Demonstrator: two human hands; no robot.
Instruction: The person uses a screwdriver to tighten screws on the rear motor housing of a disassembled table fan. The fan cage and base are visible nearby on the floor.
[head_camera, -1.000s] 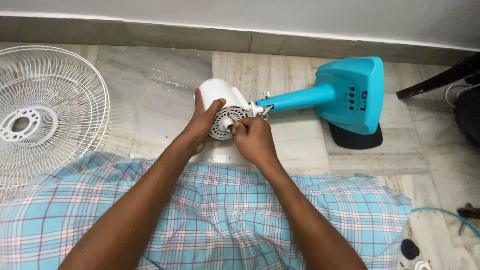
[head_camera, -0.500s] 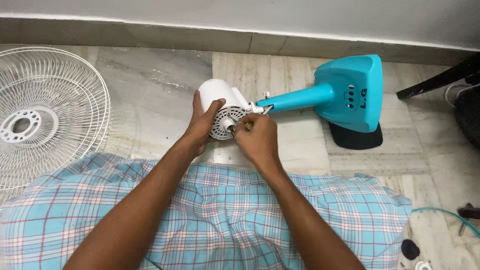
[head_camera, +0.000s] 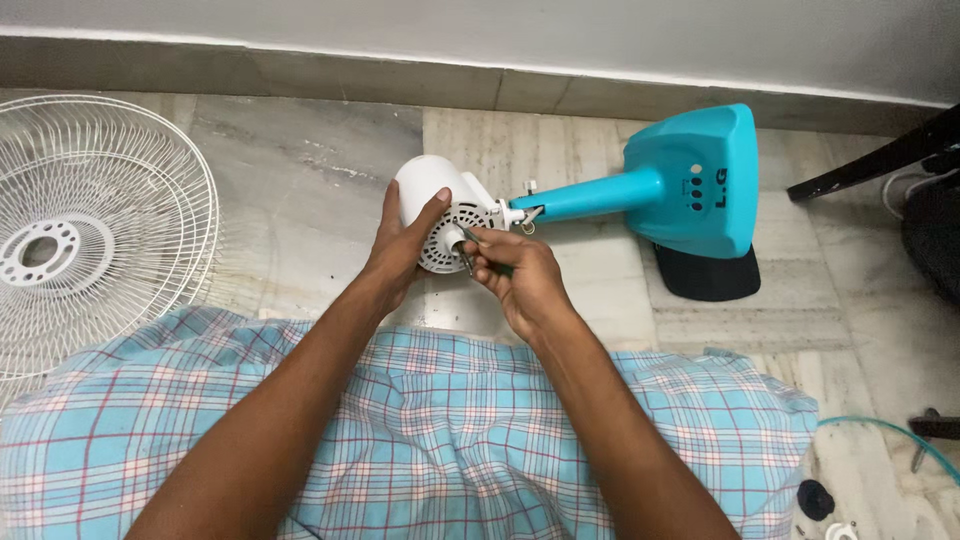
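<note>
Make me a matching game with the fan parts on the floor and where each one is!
Things:
1. white round fan motor housing
2. white wire fan grille
3. turquoise plastic fan stand
4. black chair leg

Places:
A. flat on the floor at far left
B. far right, near the wall
C. gripped by the left hand
D. lying right of the hands

Pairs: 1-C, 2-A, 3-D, 4-B

Right hand (head_camera: 520, 275) drawn back slightly from motor (head_camera: 440, 215) face toward lower right, shaft (head_camera: 458, 243) now exposed at frame centre; thin tool (head_camera: 470, 236) visible in fingers.
</note>
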